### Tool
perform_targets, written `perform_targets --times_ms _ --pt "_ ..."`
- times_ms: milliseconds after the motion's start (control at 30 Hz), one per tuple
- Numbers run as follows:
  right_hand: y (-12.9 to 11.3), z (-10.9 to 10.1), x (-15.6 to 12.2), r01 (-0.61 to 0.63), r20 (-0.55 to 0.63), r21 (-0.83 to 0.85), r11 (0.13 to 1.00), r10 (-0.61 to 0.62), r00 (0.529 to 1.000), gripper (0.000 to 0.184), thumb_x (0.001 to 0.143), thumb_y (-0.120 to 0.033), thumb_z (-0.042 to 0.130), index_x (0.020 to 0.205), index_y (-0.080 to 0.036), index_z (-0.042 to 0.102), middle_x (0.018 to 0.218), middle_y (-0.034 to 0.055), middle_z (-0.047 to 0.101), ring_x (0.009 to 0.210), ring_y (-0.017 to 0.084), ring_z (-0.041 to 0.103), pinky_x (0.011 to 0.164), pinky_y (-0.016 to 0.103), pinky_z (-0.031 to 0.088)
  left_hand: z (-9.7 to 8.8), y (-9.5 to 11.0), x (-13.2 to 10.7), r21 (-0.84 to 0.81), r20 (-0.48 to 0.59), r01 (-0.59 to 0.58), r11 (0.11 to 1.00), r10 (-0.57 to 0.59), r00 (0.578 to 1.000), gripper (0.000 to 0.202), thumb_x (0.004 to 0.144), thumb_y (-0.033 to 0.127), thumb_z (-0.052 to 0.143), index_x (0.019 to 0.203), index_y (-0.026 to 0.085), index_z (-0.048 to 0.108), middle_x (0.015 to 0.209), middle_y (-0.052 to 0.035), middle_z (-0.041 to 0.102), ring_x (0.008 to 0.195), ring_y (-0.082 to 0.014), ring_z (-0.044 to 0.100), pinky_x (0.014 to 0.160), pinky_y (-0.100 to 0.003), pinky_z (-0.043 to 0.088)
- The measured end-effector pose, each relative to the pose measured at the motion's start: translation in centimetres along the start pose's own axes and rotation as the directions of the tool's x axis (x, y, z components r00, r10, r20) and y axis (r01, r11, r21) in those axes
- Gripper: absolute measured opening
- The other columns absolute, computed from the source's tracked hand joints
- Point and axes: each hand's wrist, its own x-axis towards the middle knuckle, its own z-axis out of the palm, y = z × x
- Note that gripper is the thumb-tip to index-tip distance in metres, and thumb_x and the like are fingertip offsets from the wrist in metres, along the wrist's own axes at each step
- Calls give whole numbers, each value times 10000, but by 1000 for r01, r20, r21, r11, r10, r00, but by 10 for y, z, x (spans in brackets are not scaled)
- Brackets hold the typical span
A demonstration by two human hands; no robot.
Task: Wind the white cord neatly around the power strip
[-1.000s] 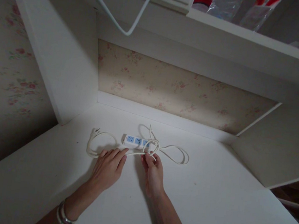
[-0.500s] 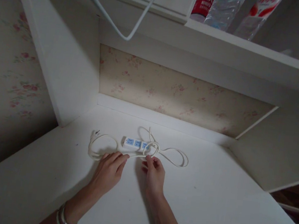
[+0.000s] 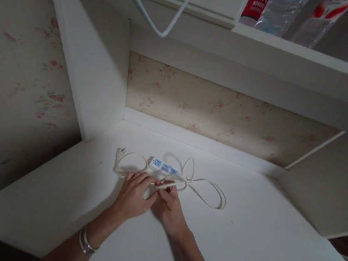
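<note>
Worktop (image 3: 257,249): white, set into an alcove, dimly lit, carrying all the small items listed below. Back wall (image 3: 226,111): faded floral wallpaper, framed by white boards. Side panel (image 3: 98,76): white, upright, bounding the alcove on the left. Shelf (image 3: 295,56): white, fixed above the alcove; clear plastic bottles (image 3: 275,12) are stood on it, one with a red label, only their lower parts being seen. Hanging cable (image 3: 161,24): white, looped down from the top edge, well apart from the worktop. Cord (image 3: 213,198): cream, laid in loose loops on the worktop towards the back of the alcove, one large loop spread to the right, a smaller one to the left, several strands crossed in the middle. Left hand (image 3: 133,197): palm down, fingers curled over the cord just in front of the power strip; whether a strand is gripped cannot be told. Right hand (image 3: 170,207): pressed against the left, fingertips closed on a strand of the cord at the crossing. Power strip (image 3: 165,167): white with three blue sockets, lying flat just behind both hands, partly wrapped by the cord. Bracelets (image 3: 86,240): silver, worn on the left wrist. Plug (image 3: 121,151): at the far left end of the cord, resting on the worktop.
</note>
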Motion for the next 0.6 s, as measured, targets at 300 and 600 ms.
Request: perform_targets --times_ms 300,600 --pt "4 -3 -5 133 64 -247 960 -121 991 490 867 -81 451 1309 -281 519 1202 103 574 1112 212 554 958 380 475 0 1 1 90 -37 4 996 -1 999 124 846 241 540 900 239 651 832 -37 660 853 -214 566 777 -393 328" --pt "7 -13 -2 142 -30 -306 941 -159 987 332 903 -166 488 1166 -282 652 1060 71 688 950 195 643 827 332 531 4 8 3 129 -34 31 991 -27 999 214 903 227 438 747 199 581 742 -34 627 812 -202 562 829 -398 338"
